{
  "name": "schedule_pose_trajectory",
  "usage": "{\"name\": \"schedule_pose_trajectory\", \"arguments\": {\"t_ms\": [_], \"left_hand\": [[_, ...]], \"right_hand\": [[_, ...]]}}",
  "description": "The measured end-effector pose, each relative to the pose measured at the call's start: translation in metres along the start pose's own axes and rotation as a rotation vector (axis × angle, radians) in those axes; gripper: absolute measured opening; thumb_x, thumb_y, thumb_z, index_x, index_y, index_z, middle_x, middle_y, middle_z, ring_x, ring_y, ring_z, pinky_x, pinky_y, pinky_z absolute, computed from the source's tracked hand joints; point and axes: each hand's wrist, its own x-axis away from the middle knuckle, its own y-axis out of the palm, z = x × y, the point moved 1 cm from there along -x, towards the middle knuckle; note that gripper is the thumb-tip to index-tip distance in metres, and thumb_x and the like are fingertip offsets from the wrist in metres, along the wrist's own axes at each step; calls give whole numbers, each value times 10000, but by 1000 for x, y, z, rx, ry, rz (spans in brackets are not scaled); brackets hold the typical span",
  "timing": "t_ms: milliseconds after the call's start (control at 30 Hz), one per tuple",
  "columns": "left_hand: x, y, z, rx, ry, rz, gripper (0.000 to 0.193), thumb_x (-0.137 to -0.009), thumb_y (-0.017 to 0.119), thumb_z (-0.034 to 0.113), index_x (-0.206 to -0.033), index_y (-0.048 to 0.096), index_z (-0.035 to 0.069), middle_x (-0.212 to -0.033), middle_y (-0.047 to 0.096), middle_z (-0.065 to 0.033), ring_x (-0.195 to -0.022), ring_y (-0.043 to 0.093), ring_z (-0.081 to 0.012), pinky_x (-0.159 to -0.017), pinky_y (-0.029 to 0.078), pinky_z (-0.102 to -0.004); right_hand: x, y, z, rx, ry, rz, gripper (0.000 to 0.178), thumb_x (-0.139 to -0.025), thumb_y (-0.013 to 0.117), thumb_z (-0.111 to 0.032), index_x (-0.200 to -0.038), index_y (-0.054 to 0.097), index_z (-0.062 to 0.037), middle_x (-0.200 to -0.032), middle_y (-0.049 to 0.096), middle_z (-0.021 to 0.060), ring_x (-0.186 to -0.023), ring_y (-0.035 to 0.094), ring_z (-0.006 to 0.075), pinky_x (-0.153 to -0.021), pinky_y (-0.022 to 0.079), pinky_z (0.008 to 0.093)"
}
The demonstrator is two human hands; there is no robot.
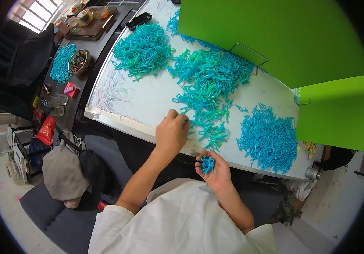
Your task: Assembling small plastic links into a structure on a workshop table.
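The fingers of the left hand [172,132] are curled together and pressed down on the edge of the middle pile of blue clips [209,82], near the centre of the frame. Whether a piece is pinched there cannot be told. A small bunch of blue clips [208,164] is held in the cupped right hand [214,169], lower centre, just below the white board [144,101]. Another blue pile [269,137] is seen at right, and a green screen [275,34] at upper right.

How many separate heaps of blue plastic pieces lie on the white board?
3: one far left heap, one middle heap reaching the left hand, one right heap. The green sheet may hide more.
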Motion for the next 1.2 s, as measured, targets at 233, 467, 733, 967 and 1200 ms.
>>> {"name": "schedule_pose_trajectory", "arguments": {"t_ms": [233, 467, 733, 967, 1200], "left_hand": [[8, -20, -15, 280, -1, -127, 115, -880, 820, 48, -979, 783, 92, -991, 695, -107, -817, 714, -332, -721, 568, -424], [10, 3, 21, 66, 286, -9, 224, -847, 753, 46, -1061, 767, 112, -978, 623, -93, -850, 686, -308, -689, 563, -431], [14, 13, 4, -55, 368, -30, 290, -790, 844, 69, -1060, 796, 162, -1051, 628, -94, -919, 683, -302, -709, 559, -401], [-13, 20, 48, 36, 387, 49, 405, -822, 816, 56, -1211, 752, 149, -1163, 650, -91, -1011, 640, -323, -829, 523, -441], [6, 28, 30, -46, 427, -15, 322, -874, 774, 91, -1191, 737, 129, -1122, 660, -55, -963, 610, -285, -818, 473, -419]], "right_hand": [[2, -12, -7, -42, -19, -6, 389, -1122, 563, -361, -1278, 684, -26, -1131, 754, 150, -989, 778, 297, -871, 664, 448], [11, -7, -18, -123, -91, -7, 421, -1131, 531, -365, -1338, 654, -20, -1172, 745, 182, -1065, 766, 359, -916, 662, 477], [15, -25, -22, -135, -115, -47, 426, -1129, 535, -362, -1328, 661, -7, -1216, 741, 190, -1094, 763, 349, -932, 656, 472], [16, -31, -26, -170, -126, -69, 410, -1131, 535, -353, -1307, 671, -9, -1191, 757, 181, -1073, 767, 335, -922, 658, 463], [18, -32, -26, -162, -136, -52, 401, -1133, 532, -346, -1297, 681, -12, -1187, 758, 176, -1058, 769, 328, -916, 660, 459]]}}
